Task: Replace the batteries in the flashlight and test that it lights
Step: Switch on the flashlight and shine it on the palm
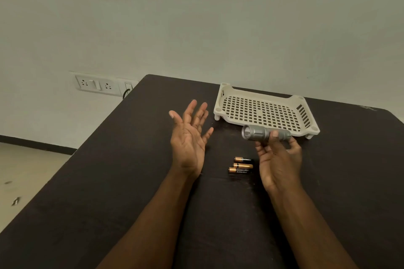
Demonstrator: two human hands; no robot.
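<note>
The left hand (189,135) hovers open, palm up, over the desk (109,170). Three AA batteries (241,165) lie between the hands. The right hand (278,159) grips the grey flashlight (260,133), lens leftward. Steadying its head with the free hand should ease unscrewing. The perforated tray (262,108) sits just behind, crowding the tail end.

A short grey metal flashlight (263,133) lay level at centre right, lens facing left. Below it, three copper-and-black cylindrical batteries (241,165) lay side by side.
</note>
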